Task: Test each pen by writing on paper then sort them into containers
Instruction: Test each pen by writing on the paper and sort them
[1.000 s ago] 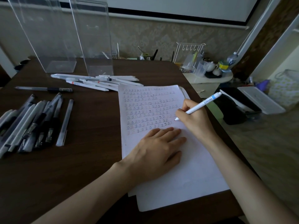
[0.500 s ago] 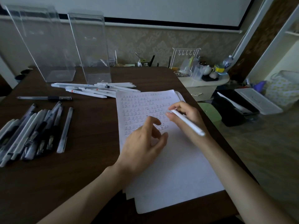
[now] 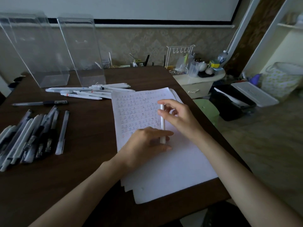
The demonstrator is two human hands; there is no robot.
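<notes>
A white pen (image 3: 162,118) stands nearly upright over the stack of paper (image 3: 173,163), whose top sheet carries rows of written marks. My right hand (image 3: 179,115) pinches the pen's upper part between thumb and fingers. My left hand (image 3: 144,143) pinches its lower end between forefinger and thumb. Two tall clear containers (image 3: 37,51) (image 3: 83,51) stand at the back left of the dark table (image 3: 85,161). In front of them lies a heap of white pens (image 3: 91,92). A row of dark and grey pens (image 3: 29,136) lies at the left.
One black pen (image 3: 41,103) lies alone left of the white heap, and a clear pen (image 3: 62,131) lies beside the dark row. The table's right edge runs just past the paper. Beyond it stand a cluttered low cabinet (image 3: 196,82), a green stool (image 3: 206,107) and floor boxes.
The right hand stopped writing and swung the pen from a slant to upright. The left hand lifted off the paper and took hold of the pen's lower end.
</notes>
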